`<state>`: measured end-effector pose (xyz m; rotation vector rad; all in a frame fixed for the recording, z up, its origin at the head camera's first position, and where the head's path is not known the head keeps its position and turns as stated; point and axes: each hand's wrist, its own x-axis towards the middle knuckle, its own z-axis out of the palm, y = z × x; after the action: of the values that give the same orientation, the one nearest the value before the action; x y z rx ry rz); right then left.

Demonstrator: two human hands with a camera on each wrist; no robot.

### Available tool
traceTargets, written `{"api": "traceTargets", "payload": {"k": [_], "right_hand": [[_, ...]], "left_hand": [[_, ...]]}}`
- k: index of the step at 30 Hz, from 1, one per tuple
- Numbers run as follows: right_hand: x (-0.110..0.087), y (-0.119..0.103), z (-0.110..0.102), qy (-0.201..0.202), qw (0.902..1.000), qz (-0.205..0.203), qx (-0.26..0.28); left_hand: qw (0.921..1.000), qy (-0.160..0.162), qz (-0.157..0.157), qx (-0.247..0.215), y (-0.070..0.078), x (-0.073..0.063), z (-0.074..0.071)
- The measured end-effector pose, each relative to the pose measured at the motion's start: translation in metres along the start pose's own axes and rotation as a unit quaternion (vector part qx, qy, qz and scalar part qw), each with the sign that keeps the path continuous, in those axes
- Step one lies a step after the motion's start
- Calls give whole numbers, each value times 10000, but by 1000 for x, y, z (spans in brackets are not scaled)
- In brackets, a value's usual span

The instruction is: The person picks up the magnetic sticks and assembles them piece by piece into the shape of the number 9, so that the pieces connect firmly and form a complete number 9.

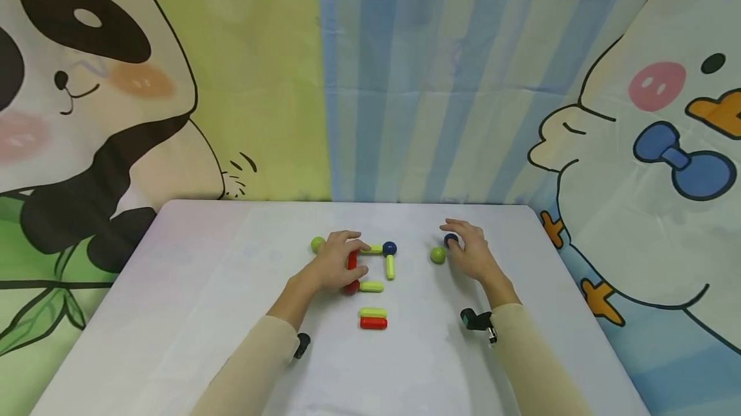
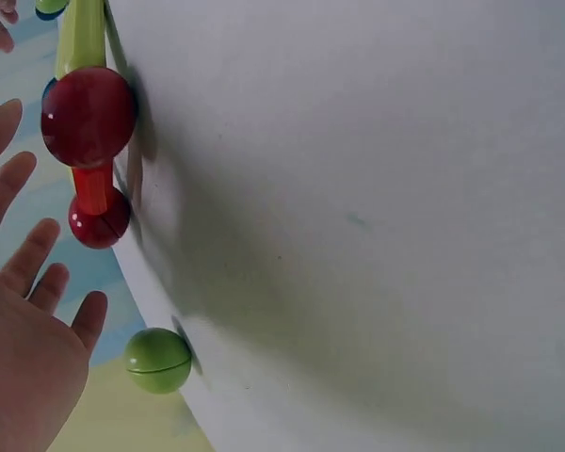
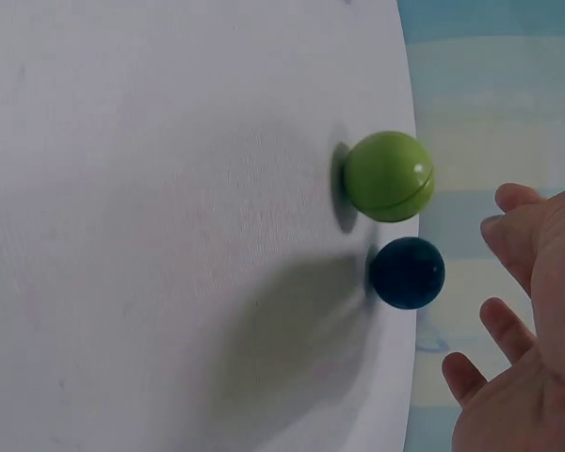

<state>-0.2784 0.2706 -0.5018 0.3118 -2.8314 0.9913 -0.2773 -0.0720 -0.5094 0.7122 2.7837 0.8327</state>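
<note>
Fingers spread, my left hand hovers over a red stick and a red ball at its near end. A second red ball shows at the stick's far end in the left wrist view. Yellow-green sticks join on, with a blue ball at the far right corner. Left of the hand lies a green ball. My right hand is relaxed close above a loose blue ball, gripping nothing. Another green ball sits beside that blue one.
Nearer the front, a loose yellow-green stick and a red stick lie side by side on the white table. A printed cloth hangs behind the table's far edge. Each wrist carries a small black camera.
</note>
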Motion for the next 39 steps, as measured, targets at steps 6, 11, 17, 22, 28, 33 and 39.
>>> {"api": "traceTargets", "payload": {"k": [6,11,17,22,28,33,39], "right_hand": [[-4,10,-9,-183,9995,88,-230],[-4,15,-9,-259,9988,173,-390],[-5,19,-2,-435,9972,302,-534],[-7,21,1,-501,9968,174,-594],[-9,19,0,-577,9968,238,-504],[-13,20,-2,-586,9965,473,-362],[-16,23,-2,-586,9969,424,-296]], "left_hand": [[9996,42,277,15,7,-10,4],[9986,-81,513,127,8,-16,7],[9985,-257,456,184,8,-21,13],[9985,-366,345,236,8,-26,16],[9982,-277,431,320,7,-29,18],[9975,-173,496,466,7,-28,20],[9969,-145,479,609,8,-29,19]]}}
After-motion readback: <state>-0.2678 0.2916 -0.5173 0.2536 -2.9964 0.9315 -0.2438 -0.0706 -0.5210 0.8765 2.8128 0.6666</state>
